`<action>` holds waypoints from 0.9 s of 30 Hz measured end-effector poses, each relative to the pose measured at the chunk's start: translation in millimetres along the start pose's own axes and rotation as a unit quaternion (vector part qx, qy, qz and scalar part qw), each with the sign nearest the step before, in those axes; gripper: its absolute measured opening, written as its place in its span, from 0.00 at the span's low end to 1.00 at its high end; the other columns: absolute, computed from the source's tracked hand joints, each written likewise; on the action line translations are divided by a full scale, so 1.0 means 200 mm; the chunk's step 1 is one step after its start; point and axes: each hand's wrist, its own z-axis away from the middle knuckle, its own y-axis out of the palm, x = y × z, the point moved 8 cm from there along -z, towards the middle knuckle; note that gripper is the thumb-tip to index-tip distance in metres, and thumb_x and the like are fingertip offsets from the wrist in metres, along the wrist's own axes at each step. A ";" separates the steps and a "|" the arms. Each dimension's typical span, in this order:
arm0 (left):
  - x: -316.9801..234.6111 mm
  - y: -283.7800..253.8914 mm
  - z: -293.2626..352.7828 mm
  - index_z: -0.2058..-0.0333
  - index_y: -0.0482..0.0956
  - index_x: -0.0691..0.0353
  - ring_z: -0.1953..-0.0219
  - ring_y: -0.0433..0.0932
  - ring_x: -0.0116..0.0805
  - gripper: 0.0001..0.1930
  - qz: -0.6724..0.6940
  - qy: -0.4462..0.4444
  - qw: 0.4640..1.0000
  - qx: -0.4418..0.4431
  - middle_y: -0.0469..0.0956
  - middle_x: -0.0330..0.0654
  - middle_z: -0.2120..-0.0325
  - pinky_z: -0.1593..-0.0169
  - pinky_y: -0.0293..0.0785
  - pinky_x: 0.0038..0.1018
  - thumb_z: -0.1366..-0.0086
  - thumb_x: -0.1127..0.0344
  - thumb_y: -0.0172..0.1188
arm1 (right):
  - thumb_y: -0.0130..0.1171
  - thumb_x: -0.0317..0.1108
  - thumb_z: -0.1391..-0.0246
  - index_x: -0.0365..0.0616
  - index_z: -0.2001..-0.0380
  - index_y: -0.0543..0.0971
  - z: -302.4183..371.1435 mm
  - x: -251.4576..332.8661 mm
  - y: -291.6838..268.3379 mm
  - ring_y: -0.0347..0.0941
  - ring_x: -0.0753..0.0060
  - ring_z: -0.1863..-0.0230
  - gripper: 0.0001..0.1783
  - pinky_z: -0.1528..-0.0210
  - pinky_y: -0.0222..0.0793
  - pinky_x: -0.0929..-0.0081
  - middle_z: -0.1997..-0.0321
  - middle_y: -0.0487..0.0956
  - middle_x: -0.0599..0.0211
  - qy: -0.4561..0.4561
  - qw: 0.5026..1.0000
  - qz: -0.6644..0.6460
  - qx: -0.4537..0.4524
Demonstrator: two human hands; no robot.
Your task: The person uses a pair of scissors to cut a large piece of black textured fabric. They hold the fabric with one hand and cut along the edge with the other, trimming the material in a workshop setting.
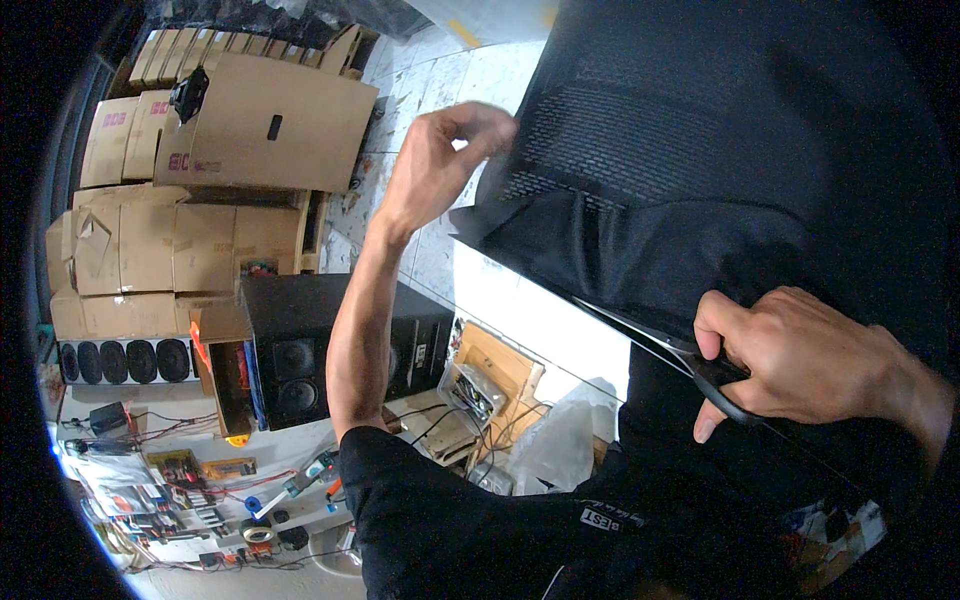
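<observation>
My right hand [810, 355] is wrapped round the handles of a pair of scissors [738, 406]. Their narrow metal blades point left and away, along the near edge of a loose black fabric [560, 245]. That fabric lies bunched over a large black panel, whose perforated area [620, 135] shows beyond the folds. A free corner of the cloth hangs past the panel's left side. My left hand [445, 155] is raised at that side with its fingers curled together. Its slightly blurred fingertips meet the panel's dark edge, and what they pinch is hidden.
Left stand stacked cardboard boxes [270, 125] and a black speaker cabinet [290, 310]. Below lie a plastic container [472, 392], a clear plastic bag [555, 445] and cables. A cluttered surface at lower left carries tools and a roll of tape [257, 530]. Pale tiles [405, 90] cover the floor.
</observation>
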 end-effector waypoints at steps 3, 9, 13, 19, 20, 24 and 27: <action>-0.10 0.04 0.03 0.52 0.81 0.64 0.54 0.81 0.41 0.22 -0.015 0.058 0.997 0.041 0.83 0.49 0.60 0.49 0.78 0.41 0.38 0.53 0.67 | 0.71 0.49 0.51 0.34 0.64 0.69 0.00 -0.01 0.00 0.77 0.38 0.72 0.30 0.68 0.69 0.50 0.82 0.75 0.47 -0.031 0.999 -0.012 -0.015; 0.04 0.17 0.08 0.49 0.77 0.61 0.50 0.78 0.46 0.33 -0.145 -0.079 0.953 0.255 0.79 0.49 0.54 0.45 0.77 0.41 0.51 0.51 0.76 | 0.71 0.50 0.51 0.34 0.63 0.69 0.01 -0.01 0.00 0.77 0.38 0.72 0.30 0.67 0.69 0.50 0.82 0.75 0.48 -0.029 0.999 -0.012 -0.015; -0.11 0.11 0.05 0.51 0.78 0.59 0.47 0.75 0.45 0.28 -0.148 0.116 0.972 0.144 0.77 0.46 0.50 0.43 0.74 0.41 0.49 0.53 0.75 | 0.71 0.50 0.51 0.34 0.64 0.68 0.01 -0.01 0.00 0.77 0.39 0.71 0.31 0.67 0.70 0.50 0.81 0.76 0.48 -0.050 0.998 -0.023 -0.026; -0.36 0.35 0.09 0.50 0.77 0.65 0.47 0.74 0.44 0.36 -0.083 0.184 0.949 0.243 0.78 0.48 0.55 0.40 0.66 0.40 0.55 0.51 0.78 | 0.71 0.49 0.51 0.34 0.64 0.69 0.00 -0.01 0.01 0.78 0.40 0.71 0.30 0.66 0.71 0.52 0.80 0.76 0.48 -0.040 0.999 -0.011 -0.021; -0.37 0.37 0.08 0.52 0.78 0.67 0.51 0.75 0.43 0.35 -0.106 0.166 0.944 0.265 0.79 0.48 0.58 0.43 0.68 0.42 0.55 0.49 0.77 | 0.71 0.49 0.51 0.34 0.64 0.69 0.00 0.00 0.01 0.78 0.41 0.71 0.30 0.66 0.71 0.52 0.80 0.76 0.48 -0.037 0.999 -0.009 -0.020; -0.41 0.39 0.08 0.63 0.81 0.68 0.63 0.77 0.38 0.21 -0.064 0.233 0.930 0.277 0.81 0.43 0.71 0.54 0.72 0.35 0.49 0.58 0.74 | 0.71 0.47 0.51 0.33 0.64 0.68 0.00 0.01 0.00 0.78 0.41 0.71 0.29 0.66 0.72 0.52 0.80 0.76 0.48 -0.030 0.999 -0.010 -0.010; -0.40 0.40 0.08 0.64 0.81 0.67 0.66 0.77 0.34 0.15 0.001 0.187 0.929 0.320 0.81 0.42 0.72 0.57 0.72 0.31 0.45 0.64 0.71 | 0.70 0.46 0.50 0.34 0.64 0.68 0.00 0.01 0.00 0.78 0.41 0.71 0.28 0.66 0.72 0.51 0.80 0.77 0.48 -0.036 0.999 -0.010 -0.010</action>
